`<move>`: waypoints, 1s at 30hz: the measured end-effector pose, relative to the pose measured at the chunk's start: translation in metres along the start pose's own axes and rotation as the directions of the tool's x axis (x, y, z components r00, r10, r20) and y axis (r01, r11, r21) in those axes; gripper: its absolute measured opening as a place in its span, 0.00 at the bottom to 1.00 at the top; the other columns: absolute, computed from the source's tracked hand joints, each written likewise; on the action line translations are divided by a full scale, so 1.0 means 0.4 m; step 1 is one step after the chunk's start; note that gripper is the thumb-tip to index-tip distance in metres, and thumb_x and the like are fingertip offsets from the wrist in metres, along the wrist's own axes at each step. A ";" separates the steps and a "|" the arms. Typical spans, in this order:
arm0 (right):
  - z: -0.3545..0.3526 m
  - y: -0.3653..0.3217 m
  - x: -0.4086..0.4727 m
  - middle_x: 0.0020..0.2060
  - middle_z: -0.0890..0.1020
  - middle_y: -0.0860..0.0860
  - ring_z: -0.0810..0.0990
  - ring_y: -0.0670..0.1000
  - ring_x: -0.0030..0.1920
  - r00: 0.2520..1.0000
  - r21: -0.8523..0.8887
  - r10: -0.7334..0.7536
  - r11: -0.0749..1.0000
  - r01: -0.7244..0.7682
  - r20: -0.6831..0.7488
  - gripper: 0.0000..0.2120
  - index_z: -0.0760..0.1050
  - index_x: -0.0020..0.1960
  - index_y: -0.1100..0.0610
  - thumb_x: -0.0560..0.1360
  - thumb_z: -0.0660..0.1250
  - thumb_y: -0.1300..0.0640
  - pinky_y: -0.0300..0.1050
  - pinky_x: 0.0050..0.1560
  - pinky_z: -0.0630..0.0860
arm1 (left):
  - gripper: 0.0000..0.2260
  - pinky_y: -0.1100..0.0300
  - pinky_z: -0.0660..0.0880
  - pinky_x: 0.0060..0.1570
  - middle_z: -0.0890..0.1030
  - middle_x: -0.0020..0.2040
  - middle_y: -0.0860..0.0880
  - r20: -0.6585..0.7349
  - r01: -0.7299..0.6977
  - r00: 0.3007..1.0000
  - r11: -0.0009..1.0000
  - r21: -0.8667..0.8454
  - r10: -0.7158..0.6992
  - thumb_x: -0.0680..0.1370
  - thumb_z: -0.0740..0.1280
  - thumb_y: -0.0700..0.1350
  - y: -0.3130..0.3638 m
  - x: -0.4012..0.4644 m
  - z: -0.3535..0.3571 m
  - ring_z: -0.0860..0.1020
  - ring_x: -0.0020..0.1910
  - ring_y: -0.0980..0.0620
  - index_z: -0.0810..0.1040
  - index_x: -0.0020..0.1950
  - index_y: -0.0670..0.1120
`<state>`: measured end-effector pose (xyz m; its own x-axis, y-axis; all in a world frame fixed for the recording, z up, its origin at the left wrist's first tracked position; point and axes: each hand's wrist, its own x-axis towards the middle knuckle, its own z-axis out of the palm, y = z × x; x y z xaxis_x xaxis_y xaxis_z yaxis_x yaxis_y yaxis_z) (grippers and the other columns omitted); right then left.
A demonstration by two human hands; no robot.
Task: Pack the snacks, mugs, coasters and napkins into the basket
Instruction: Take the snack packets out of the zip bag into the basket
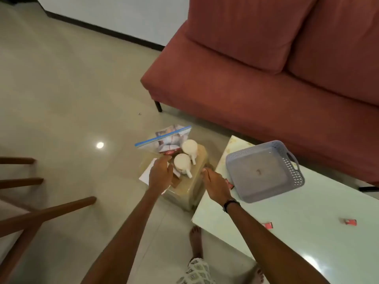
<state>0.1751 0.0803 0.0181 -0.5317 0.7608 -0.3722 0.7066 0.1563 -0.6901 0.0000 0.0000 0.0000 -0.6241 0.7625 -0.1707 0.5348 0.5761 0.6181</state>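
Neither hand plainly grips anything. Left hand (160, 174) reaches down over the near left part of a low clear-topped stool (185, 193), fingers extended and loosely spread, fingertips at the edge of a white napkin (146, 174) and close to the nearer mug; contact not certain from this angle. Right hand (215, 186) reaches toward the stool's right edge, fingers straight and pointing forward, holding nothing; a dark band sits on its wrist. On the stool: two white mugs, nearer mug (182, 163) and farther mug (190, 148), both upright with handles toward the lower right, standing just beside each other. Behind them a clear zip bag (164, 140) with a blue seal strip, snack packets inside. A brown flat piece, possibly a coaster (176, 180), lies beneath the left hand's edge; partly hidden. Grey perforated basket (264, 171) sits on the pale table (287, 232) to the right, tilted toward the camera, handle cut-out on its far right side; only a small dark speck shows on its floor. Small red packets lie on the table: one (229, 184) just beside the basket's near left corner, two more (267, 225) and (350, 221) well apart toward the near side. Red sofa (256, 68) stands behind the table. Wooden chair legs (41, 214) at left. Bare foot (195, 238) on the tiled floor between stool and table.
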 end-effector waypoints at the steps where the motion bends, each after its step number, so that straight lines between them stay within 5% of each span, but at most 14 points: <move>1: 0.020 -0.024 0.026 0.38 0.78 0.51 0.75 0.53 0.40 1.000 0.015 -0.009 1.000 0.009 0.009 0.16 0.74 0.51 0.58 0.82 0.50 0.52 0.44 0.35 0.68 | 0.14 0.48 0.72 0.58 0.78 0.60 0.42 -0.032 -0.015 0.999 0.999 0.036 0.016 0.78 0.60 0.39 -0.019 0.037 -0.019 0.75 0.59 0.42 0.74 0.63 0.44; 3: 0.052 -0.068 0.076 0.42 0.80 0.52 0.77 0.53 0.42 0.999 0.030 -0.006 1.000 0.004 0.051 0.15 0.75 0.53 0.58 0.82 0.51 0.53 0.42 0.36 0.71 | 0.16 0.48 0.72 0.58 0.76 0.63 0.42 -0.077 -0.063 0.994 0.984 0.164 0.077 0.77 0.61 0.38 -0.053 0.107 -0.043 0.73 0.62 0.42 0.72 0.65 0.42; 7: 0.114 -0.123 0.171 0.53 0.83 0.55 0.80 0.56 0.52 0.992 0.064 0.038 0.997 -0.046 0.121 0.17 0.75 0.58 0.57 0.82 0.50 0.53 0.51 0.54 0.78 | 0.19 0.49 0.73 0.59 0.75 0.64 0.40 -0.099 -0.095 0.987 0.960 0.264 0.125 0.76 0.64 0.36 -0.105 0.233 -0.053 0.73 0.64 0.41 0.69 0.67 0.39; 15: 0.156 -0.157 0.273 0.49 0.83 0.55 0.81 0.54 0.49 0.992 0.170 0.038 0.984 -0.058 0.120 0.16 0.75 0.55 0.58 0.82 0.51 0.53 0.54 0.53 0.79 | 0.11 0.53 0.74 0.47 0.81 0.50 0.42 0.077 -0.179 0.984 0.878 0.443 0.162 0.77 0.65 0.41 -0.166 0.379 -0.025 0.78 0.48 0.44 0.75 0.59 0.40; 22: 0.129 -0.167 0.271 0.47 0.82 0.49 0.81 0.49 0.47 0.993 0.239 0.035 0.969 -0.062 0.117 0.16 0.75 0.57 0.56 0.82 0.50 0.54 0.34 0.45 0.75 | 0.02 0.57 0.70 0.31 0.81 0.36 0.40 -0.060 -0.145 0.982 0.916 0.373 0.180 0.71 0.69 0.33 -0.112 0.435 -0.072 0.77 0.34 0.43 0.81 0.42 0.37; 30: 0.074 -0.218 0.228 0.50 0.83 0.50 0.82 0.49 0.48 0.999 0.371 -0.049 0.928 0.041 0.012 0.16 0.75 0.57 0.53 0.83 0.50 0.52 0.47 0.54 0.78 | 0.07 0.54 0.72 0.41 0.81 0.43 0.41 -0.232 -0.092 0.966 0.990 0.104 0.114 0.76 0.64 0.41 0.102 0.401 -0.198 0.78 0.43 0.43 0.80 0.46 0.38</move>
<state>0.0511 0.1175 0.0261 -0.5716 0.7445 -0.3450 0.4604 -0.0571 -0.8859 -0.1234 0.1226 0.0585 -0.6743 0.7337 0.0837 0.6462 0.5315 0.5476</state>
